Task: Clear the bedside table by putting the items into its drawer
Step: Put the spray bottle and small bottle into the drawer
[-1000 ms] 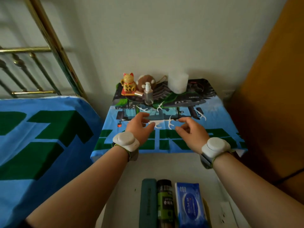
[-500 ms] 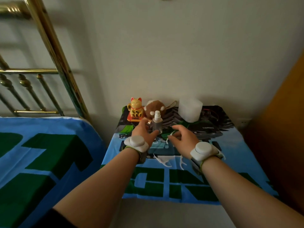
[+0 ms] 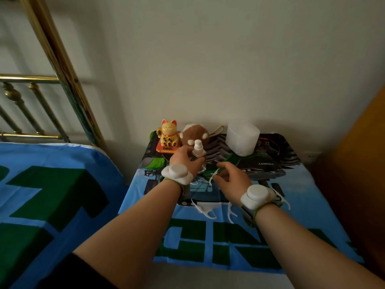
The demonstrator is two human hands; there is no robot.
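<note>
Spray bottle (image 3: 198,147) stands upright toward 11 o'clock on the bedside table (image 3: 312,215), and your left hand (image 3: 184,161) has it in its grasp, thumb on the near right side and the other fingers wrapped round the far side (only the white pump head and a sliver of clear body show past your knuckles). Your right hand (image 3: 232,179) hovers low near the table's centre, fingers loosely bent, with thumb and forefinger on either side of a white floss pick (image 3: 212,178). You cannot tell from this head view whether they actually pinch it. Each wrist carries a white wrist band (image 3: 255,195).

From the bottle, a gold lucky cat (image 3: 168,134) sits at 10 o'clock, a brown plush toy (image 3: 193,133) just behind at 12, and a translucent white tub (image 3: 242,140) at 2. Two more floss picks (image 3: 203,210) lie at 6 o'clock, between your forearms, on the blue-and-green cloth (image 3: 198,240) that covers the tabletop.

A bed (image 3: 41,195) in a matching cover lies at the table's 9 o'clock, its brass bedstead (image 3: 62,69) rising at 10. A wooden panel (image 3: 366,153) stands at 3 o'clock.
</note>
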